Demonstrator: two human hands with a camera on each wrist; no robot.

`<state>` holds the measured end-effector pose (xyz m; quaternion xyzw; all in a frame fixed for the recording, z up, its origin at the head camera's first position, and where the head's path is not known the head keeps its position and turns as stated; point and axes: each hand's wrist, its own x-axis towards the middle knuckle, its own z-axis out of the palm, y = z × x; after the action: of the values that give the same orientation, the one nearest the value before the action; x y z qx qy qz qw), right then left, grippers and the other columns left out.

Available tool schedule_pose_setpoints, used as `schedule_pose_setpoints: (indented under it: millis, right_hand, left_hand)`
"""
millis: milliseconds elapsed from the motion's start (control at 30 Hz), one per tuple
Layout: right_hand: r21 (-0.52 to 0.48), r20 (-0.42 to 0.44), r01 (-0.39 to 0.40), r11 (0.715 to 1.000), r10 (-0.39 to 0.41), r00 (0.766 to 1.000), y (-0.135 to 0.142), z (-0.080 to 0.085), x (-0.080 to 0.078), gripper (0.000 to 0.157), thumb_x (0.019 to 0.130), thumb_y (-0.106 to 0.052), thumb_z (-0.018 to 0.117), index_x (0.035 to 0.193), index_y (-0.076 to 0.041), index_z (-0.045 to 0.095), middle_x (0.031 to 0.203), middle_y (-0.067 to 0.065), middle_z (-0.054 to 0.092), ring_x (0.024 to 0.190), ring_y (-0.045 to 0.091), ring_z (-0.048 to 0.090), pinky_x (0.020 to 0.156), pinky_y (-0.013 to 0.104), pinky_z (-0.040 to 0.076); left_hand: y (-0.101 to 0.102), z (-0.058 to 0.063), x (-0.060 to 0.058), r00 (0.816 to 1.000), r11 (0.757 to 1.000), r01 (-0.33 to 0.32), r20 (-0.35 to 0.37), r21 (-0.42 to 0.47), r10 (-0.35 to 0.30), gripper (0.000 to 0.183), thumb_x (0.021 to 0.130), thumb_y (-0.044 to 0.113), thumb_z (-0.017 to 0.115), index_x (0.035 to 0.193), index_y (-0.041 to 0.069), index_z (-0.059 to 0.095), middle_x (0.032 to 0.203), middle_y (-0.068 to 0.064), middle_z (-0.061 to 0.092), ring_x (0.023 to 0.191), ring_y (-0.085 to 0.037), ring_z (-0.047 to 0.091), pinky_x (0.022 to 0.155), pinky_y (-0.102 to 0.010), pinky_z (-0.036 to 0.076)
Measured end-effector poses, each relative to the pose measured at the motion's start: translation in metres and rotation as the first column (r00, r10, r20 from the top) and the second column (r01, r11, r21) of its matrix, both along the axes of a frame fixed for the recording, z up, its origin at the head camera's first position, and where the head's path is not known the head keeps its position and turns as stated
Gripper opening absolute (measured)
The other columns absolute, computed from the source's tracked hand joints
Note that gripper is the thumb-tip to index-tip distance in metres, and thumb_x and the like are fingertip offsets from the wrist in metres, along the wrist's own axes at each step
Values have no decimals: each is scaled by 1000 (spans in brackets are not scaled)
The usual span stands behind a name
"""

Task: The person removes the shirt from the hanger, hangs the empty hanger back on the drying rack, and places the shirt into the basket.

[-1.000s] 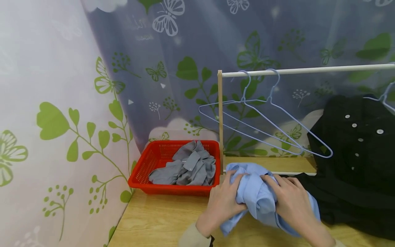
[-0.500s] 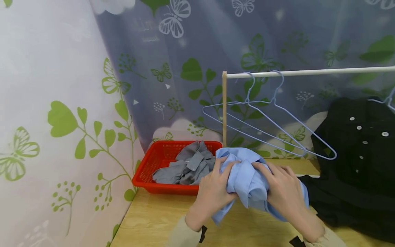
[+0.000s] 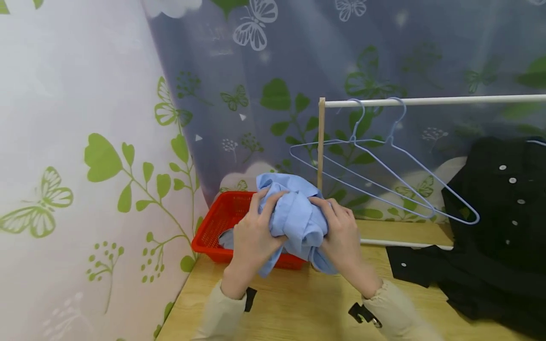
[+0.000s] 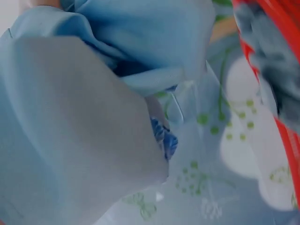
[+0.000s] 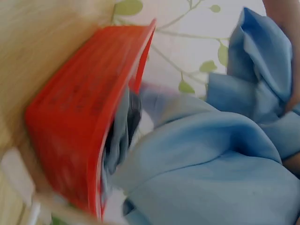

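A light blue shirt point(image 3: 294, 215), bunched into a loose bundle, is held up between both hands in the head view. My left hand point(image 3: 251, 239) grips its left side, with curled fingers over the top and the thumb in front. On the other side my right hand point(image 3: 343, 234) grips it in the same way. The bundle hangs over the right part of a red plastic basket point(image 3: 213, 227), hiding most of the grey garment point(image 3: 227, 238) inside. Blue cloth point(image 4: 140, 33) fills much of the left wrist view, and the right wrist view shows the shirt point(image 5: 215, 168) beside the basket point(image 5: 70, 112).
Behind the hands stands a clothes rack with a wooden post point(image 3: 321, 142) and white rail point(image 3: 448, 100). Blue hangers point(image 3: 394, 142) hang from it. A black buttoned garment point(image 3: 490, 227) spreads over the right of the wooden table point(image 3: 298, 308). A patterned curtain point(image 3: 239, 71) lies behind.
Both hands have carried the blue shirt left and up, from beside the basket to over it. The view has turned slightly right to left, so the rack sits further right.
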<state>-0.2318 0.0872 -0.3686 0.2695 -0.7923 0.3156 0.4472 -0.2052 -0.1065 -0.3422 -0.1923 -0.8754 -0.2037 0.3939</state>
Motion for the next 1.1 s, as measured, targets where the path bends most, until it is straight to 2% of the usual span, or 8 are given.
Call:
schedule_pose_setpoints:
  millis: [100,300,500,667,767,867,967,1100]
  right_hand:
    - [-105,25,-75,992,77,997,-27,-1,-11,49,82,-1,79,128,-11,63,109,13,66,101,34,66,88,55,48]
    - [-284,26,-200,938,216,976,-74,-12,-41,56,85,7,74,134,-6,52,123,17,60,114,36,59,97,53,49]
    - [-252,84,-235,939,263,961,-103,-48,-60,65,87,6,74,140,-1,37,130,22,50,116,38,54,100,52,46]
    - [-121,275,-298,947,320,906,-100,-77,-61,76,86,-2,78,144,6,31,140,26,41,128,42,46,107,57,40]
    - [24,411,-279,960,245,878,-88,-85,-57,85,85,-14,83,147,9,30,147,30,33,133,47,41,108,62,38]
    - [198,461,-237,951,123,879,-77,-87,-54,83,89,-28,81,149,6,35,152,32,29,134,51,41,107,65,38]
    - [296,462,-235,926,77,883,-67,-89,-51,78,92,-40,75,153,-7,39,156,27,29,134,50,42,107,66,37]
    - [352,433,-247,903,77,898,-57,-93,-47,75,95,-45,70,157,-20,37,160,22,28,135,48,42,107,69,35]
  left_hand:
    - [-15,5,-5,998,999,-26,-60,47,29,74,70,18,90,137,25,59,137,-10,54,48,-21,50,44,-29,45]
    - [-31,8,-16,979,985,-81,-175,155,108,71,70,10,88,134,25,62,135,-12,56,55,-32,60,46,-39,51]
    - [-42,-11,-30,970,982,-131,-190,133,155,64,71,6,87,129,24,67,134,-9,59,79,-35,70,46,-40,52]
    - [-55,-44,-48,980,982,-172,-86,80,178,59,70,3,88,124,19,70,133,-5,63,100,-33,69,52,-45,57]
    - [-62,-65,-58,981,980,-193,-9,42,194,61,69,3,89,126,14,70,134,-6,63,96,-34,70,51,-45,56]
    - [-70,-83,-70,971,975,-224,86,9,222,62,72,7,88,131,9,67,134,-8,64,91,-35,69,50,-47,55]
    - [-79,-99,-82,939,964,-264,229,0,257,58,79,14,84,133,7,65,132,-10,64,96,-37,67,62,-53,57]
    - [-90,-110,-93,868,950,-311,409,2,283,59,86,22,78,139,4,57,131,-17,63,104,-42,64,81,-60,55]
